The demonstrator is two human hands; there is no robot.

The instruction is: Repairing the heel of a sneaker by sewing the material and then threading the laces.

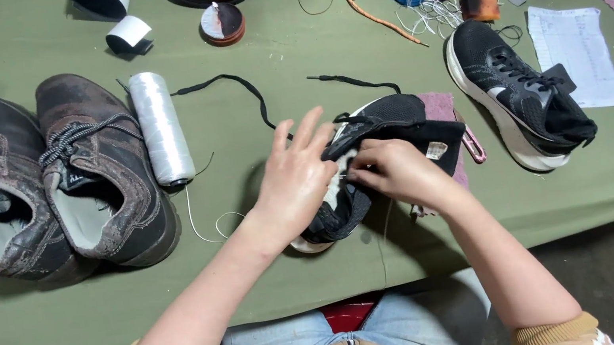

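Worn boots [52,184], thread spool [161,127] block left; cloth [252,124] between free.
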